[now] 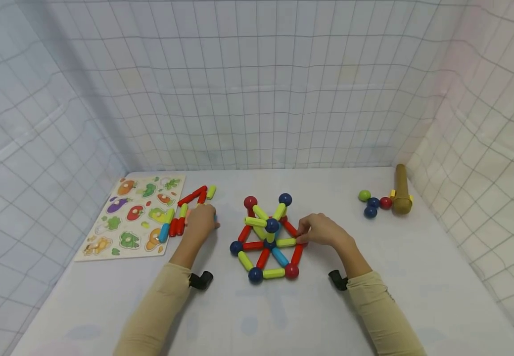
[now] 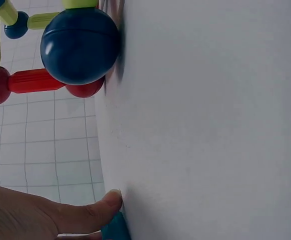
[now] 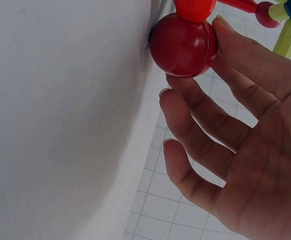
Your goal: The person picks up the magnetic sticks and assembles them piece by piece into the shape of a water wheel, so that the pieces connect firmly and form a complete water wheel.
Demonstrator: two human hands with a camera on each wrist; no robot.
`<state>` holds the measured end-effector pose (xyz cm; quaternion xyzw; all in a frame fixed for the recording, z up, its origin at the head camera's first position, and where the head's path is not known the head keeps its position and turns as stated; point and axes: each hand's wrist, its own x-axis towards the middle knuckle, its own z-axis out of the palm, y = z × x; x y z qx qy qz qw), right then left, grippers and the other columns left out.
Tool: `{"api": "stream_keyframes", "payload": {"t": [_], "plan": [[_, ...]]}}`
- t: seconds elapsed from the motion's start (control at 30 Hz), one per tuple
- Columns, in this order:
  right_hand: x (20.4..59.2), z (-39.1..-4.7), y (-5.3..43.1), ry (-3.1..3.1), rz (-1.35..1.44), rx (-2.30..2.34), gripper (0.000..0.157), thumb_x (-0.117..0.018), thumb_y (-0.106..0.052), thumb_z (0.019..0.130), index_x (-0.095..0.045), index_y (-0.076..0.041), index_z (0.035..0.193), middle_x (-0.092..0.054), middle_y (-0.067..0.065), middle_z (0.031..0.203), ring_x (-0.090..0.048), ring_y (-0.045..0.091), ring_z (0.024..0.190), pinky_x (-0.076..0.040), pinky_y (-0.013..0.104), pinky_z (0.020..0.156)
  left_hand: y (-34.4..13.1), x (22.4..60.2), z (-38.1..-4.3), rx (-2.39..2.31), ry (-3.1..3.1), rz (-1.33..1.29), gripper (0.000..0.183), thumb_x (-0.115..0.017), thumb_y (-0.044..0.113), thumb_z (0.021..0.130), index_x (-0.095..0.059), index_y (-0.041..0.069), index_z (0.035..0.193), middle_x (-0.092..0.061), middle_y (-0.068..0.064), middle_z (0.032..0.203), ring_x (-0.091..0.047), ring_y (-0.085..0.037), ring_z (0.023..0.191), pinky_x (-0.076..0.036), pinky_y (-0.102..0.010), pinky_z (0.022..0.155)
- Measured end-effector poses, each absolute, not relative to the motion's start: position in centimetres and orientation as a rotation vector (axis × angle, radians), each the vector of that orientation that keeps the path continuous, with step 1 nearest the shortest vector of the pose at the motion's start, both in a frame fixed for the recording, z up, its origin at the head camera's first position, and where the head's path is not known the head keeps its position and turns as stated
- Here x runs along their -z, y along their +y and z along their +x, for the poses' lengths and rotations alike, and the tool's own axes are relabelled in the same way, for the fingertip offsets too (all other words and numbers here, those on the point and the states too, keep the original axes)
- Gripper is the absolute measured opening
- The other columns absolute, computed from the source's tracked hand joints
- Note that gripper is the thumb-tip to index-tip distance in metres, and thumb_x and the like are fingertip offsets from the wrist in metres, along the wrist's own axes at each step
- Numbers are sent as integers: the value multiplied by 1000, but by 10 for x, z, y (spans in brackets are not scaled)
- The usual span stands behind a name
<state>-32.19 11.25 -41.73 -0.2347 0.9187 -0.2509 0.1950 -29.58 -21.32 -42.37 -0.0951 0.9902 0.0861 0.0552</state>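
Note:
A magnetic stick-and-ball structure of red, yellow-green and blue sticks stands mid-table. A raised blue ball tops it, with yellow-green sticks joined to it. At its right corner my right hand pinches a red ball between thumb and fingers; a red stick meets that ball. My left hand is down among loose sticks left of the structure. In the left wrist view its thumb presses against a blue stick; the other fingers are mostly hidden.
Loose red sticks and a blue and yellow-green stick lie beside a vegetable picture board at left. At the back right are several loose balls and a brownish-gold club-shaped object. Grid-patterned white cloth walls surround the table.

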Motion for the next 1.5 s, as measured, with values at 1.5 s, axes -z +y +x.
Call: {"api": "stream_keyframes", "payload": {"t": [1.5], "plan": [[417,-319,115,2592,-641,705,8,-77,-20,83,-70,-16,82,-65,-4,75,-53,16,73,-43,26,67,-181,408,-242,-815,2764,97,44,-82,23,77,-63,12,115,-69,-7,100,-60,-18,85,-54,-32,73]]}}
